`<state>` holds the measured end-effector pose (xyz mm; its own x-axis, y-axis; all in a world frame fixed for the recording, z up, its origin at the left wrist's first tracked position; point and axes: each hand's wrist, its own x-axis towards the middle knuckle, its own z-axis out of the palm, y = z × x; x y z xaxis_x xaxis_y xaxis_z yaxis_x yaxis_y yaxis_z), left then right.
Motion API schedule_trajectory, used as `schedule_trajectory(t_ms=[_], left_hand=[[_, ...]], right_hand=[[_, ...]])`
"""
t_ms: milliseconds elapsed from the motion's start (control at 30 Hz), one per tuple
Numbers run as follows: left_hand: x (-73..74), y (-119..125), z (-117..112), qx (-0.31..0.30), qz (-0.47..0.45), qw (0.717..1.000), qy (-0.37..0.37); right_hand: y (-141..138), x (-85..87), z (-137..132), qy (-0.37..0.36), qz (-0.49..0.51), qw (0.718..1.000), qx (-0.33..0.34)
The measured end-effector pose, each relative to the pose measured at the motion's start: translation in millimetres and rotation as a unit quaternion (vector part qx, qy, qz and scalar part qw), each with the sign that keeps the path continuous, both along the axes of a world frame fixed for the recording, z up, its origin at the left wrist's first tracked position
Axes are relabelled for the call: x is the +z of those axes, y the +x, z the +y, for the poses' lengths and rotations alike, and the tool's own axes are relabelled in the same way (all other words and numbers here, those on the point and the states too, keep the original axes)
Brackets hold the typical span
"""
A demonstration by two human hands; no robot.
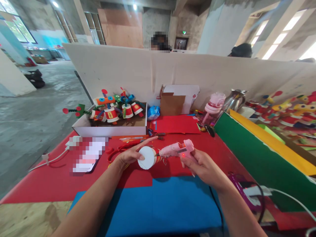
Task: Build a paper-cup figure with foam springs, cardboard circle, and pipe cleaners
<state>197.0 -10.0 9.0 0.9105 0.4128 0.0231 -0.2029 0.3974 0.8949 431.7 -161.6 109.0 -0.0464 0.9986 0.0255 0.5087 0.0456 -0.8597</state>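
Note:
My left hand (130,156) is closed around a small paper cup (146,158). Its round white end faces me, and a strip of red and cream side shows to the right. In my right hand (204,167) is a pink hot glue gun (174,149), gripped by its handle with a small red light glowing. The nozzle points left and meets or nearly meets the cup's side; whether it touches I cannot tell. Thin glue strings hang by the nozzle. Scissors with red handles (113,154) lie just behind my left hand.
A white box (111,131) holds several cup figures with coiled pipe-cleaner limbs. Red paper (177,125), a pink bottle (214,105) and a metal jug (234,100) stand or lie behind. At left is a phone (90,154); at right, a green panel (256,164) and a purple power strip (247,194).

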Motion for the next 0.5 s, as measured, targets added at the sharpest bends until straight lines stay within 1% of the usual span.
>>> schedule_trajectory(t_ms=[400, 500], left_hand=[[-1.8, 0.0, 1.4, -0.007, -0.014, 1.000, -0.010], [-1.9, 0.2, 1.3, -0.012, -0.025, 1.000, -0.014]], right_hand=[[-1.1, -0.3, 1.1, 0.017, -0.002, 1.000, -0.025], [-1.6, 0.3, -0.1, 0.018, -0.006, 1.000, -0.022]])
